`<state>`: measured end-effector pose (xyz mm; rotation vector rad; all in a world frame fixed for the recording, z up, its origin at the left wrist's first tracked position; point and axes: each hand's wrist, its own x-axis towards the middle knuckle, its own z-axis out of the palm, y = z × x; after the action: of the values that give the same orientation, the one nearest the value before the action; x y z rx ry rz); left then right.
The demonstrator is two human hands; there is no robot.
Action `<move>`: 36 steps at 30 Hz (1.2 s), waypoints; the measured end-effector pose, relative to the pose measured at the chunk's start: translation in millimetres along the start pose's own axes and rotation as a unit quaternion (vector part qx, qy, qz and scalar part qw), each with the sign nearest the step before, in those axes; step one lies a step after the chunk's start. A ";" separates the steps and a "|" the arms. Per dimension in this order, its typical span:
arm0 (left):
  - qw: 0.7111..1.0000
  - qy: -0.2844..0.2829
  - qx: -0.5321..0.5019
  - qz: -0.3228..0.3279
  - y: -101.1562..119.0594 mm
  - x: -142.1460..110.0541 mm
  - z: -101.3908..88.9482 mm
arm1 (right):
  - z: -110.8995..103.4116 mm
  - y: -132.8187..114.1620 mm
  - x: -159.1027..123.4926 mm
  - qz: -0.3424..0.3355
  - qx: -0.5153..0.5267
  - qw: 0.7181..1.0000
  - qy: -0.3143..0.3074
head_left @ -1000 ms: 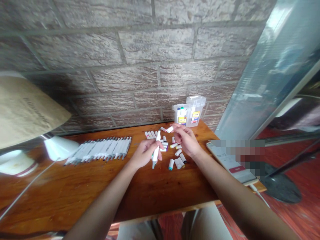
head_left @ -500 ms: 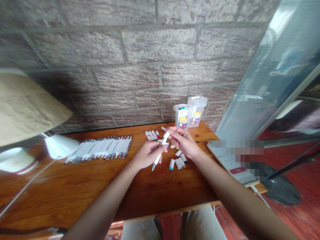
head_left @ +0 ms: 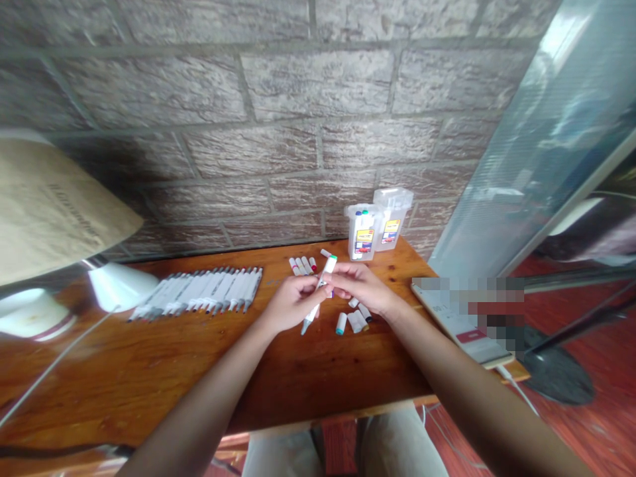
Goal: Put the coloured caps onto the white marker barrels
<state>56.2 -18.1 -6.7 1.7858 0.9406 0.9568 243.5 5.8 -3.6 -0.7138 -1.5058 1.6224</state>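
Note:
My left hand (head_left: 293, 301) is closed around a white marker (head_left: 311, 317), which tilts with its grey tip pointing down toward me. At the marker's upper end sits a white cap (head_left: 329, 264) with a green end. My right hand (head_left: 362, 286) is closed too, its fingertips pinching the marker just below that cap and meeting the left fingers. Loose caps, among them a teal-ended cap (head_left: 340, 323) and a dark-ended cap (head_left: 364, 313), lie beneath my right hand. Four-colour details aside, several more caps (head_left: 303, 265) stand in a row behind my hands. Fingers hide the marker's middle.
To the left, several markers (head_left: 199, 291) lie side by side on the wooden table (head_left: 318, 377). Two clear plastic cases (head_left: 362, 233) stand at the back near the brick wall. A tablet (head_left: 462, 324) lies at the right edge; a lamp (head_left: 119, 288) stands far left.
My right fingers have moved from the cap at the top down onto the marker's upper part. The cap's green end now shows. The left hand keeps its hold.

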 end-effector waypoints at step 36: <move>0.999 -0.009 -0.039 -0.009 10.1 1.0 4.9 | 5.6 -4.8 2.5 0.011 0.188 0.979 0.083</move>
<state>63.0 -22.2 1.2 1.7156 0.8962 0.9523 238.4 4.8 2.2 -0.6354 -1.0370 1.7519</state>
